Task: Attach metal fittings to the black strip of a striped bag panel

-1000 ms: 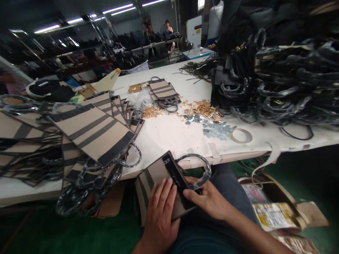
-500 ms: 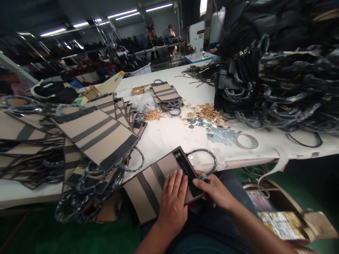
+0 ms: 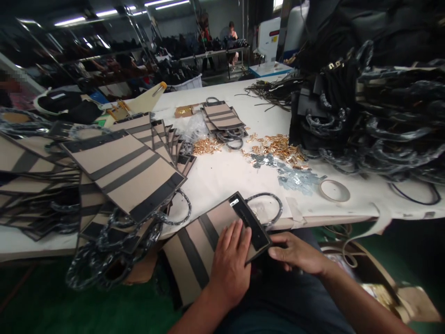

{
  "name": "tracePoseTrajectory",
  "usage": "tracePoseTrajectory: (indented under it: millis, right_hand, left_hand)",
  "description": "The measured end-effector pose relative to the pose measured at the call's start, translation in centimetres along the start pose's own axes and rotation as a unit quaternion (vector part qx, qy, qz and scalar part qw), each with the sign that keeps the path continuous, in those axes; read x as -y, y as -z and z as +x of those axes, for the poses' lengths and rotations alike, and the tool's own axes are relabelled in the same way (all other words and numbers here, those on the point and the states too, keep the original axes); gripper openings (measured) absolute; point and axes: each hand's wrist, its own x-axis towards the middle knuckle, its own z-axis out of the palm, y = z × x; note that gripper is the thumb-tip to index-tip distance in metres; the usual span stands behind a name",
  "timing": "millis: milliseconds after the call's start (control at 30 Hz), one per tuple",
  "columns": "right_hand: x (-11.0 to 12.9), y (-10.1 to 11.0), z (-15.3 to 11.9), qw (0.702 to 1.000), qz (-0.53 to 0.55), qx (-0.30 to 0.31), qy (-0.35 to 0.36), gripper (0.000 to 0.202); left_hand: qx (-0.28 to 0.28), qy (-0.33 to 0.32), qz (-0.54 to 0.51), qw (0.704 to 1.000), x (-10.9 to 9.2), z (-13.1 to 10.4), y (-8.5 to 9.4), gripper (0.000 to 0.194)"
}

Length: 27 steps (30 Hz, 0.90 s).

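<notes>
A beige panel with dark stripes and a black border [image 3: 198, 236] lies tilted at the table's front edge, partly over my lap. A looped handle wrapped in clear film [image 3: 280, 204] sticks out past its far right side. My left hand [image 3: 231, 260] lies flat on the panel, fingers spread next to the black strip. Near the panel's lower right corner is my right hand [image 3: 295, 255], thumb and fingertips close together at the edge; what lies between them is hidden. A small shiny metal plate [image 3: 234, 202] shows at the strip's upper end.
Stacked striped panels [image 3: 128, 171] fill the left. Gold clasps [image 3: 278, 147], grey metal plates [image 3: 299, 177] and a tape roll [image 3: 334, 190] lie on the white table [image 3: 222, 178]. Black bags [image 3: 320, 111] are piled at right. Two people are far back. An open box [image 3: 375, 273] stands below right.
My right hand has moved right and down, from the panel's upper face near the handle to its lower right corner. The view has shifted slightly. My left hand stays on the panel.
</notes>
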Motion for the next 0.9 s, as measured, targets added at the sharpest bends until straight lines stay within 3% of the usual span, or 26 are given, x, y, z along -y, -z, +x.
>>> tracePoseTrajectory:
  millis: [133,200,267,333,467,600,667,733,800,900]
  right_hand:
    - [0.0,0.6,-0.5,0.998,-0.060,0.023,-0.015,0.058]
    - [0.3,1.4,-1.1,0.993,-0.116,-0.017,-0.014,0.054]
    - [1.1,2.6,-1.7,0.979,-0.174,-0.102,0.008,0.046]
    - [2.2,3.7,-2.2,0.955,-0.234,-0.179,0.033,0.041]
    - [5.5,5.1,-2.3,0.878,-0.392,-0.260,0.086,0.031]
    - [9.4,5.6,-0.9,0.798,-0.438,-0.381,0.159,0.033]
    - [10.8,5.5,0.7,0.790,-0.458,-0.362,0.187,0.032]
    - [11.5,5.3,2.9,0.804,-0.492,-0.282,0.179,0.028]
    - [11.8,5.1,5.5,0.833,-0.505,-0.187,0.131,0.025]
    - [11.8,4.7,8.7,0.870,-0.481,-0.091,0.056,0.026]
  left_hand:
    - [0.019,-0.030,0.009,0.999,0.8,-0.3,-0.7,0.069]
    - [0.030,-0.042,-0.001,0.999,1.2,-0.6,-0.4,0.068]
    - [0.035,-0.036,-0.020,0.999,1.5,-0.8,-0.1,0.070]
    - [0.032,-0.023,-0.040,0.998,1.7,-0.8,0.3,0.071]
    - [0.045,-0.033,-0.063,0.996,2.0,-0.8,0.8,0.074]
    - [0.065,-0.047,-0.066,0.995,2.4,-1.4,1.1,0.080]
    - [0.061,-0.061,-0.067,0.994,2.5,-1.8,1.0,0.079]
    - [0.045,-0.075,-0.067,0.994,2.6,-2.2,0.8,0.077]
    - [0.027,-0.083,-0.068,0.994,2.8,-2.6,0.7,0.076]
    - [0.012,-0.090,-0.082,0.992,3.2,-3.6,0.7,0.080]
